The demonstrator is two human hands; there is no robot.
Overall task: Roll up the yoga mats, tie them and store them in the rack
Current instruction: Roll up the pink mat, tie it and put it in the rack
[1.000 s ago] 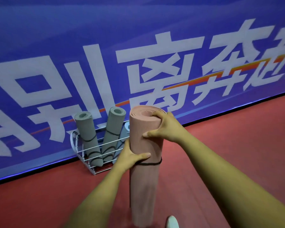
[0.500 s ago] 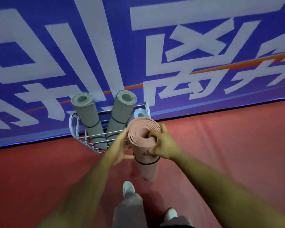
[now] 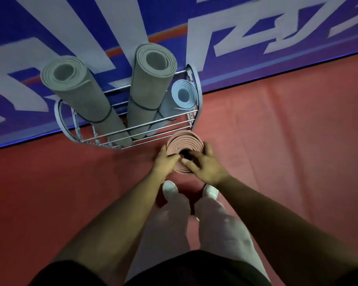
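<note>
Currently both hands grip the top end of the pink rolled mat (image 3: pixel 186 140), which is upright and seen end-on. The left hand (image 3: pixel 166 160) curls round its left side, fingertips on the spiral. The right hand (image 3: pixel 206 166) wraps the right side, fingers curled toward the core. The mat is just outside the wire rack's (image 3: pixel 199 104) front rail, near its right corner, with its bottom end hidden. Inside the rack stand a left gray mat (image 3: pixel 79 91), a middle gray mat (image 3: pixel 149 87) and a blue mat (image 3: pixel 182 95).

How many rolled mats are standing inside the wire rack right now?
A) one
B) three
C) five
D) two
B: the rack holds the left grey mat, the middle grey mat and the light blue mat. The pink mat is outside the wires, in front of the rack, gripped by the left hand and right hand.
</note>
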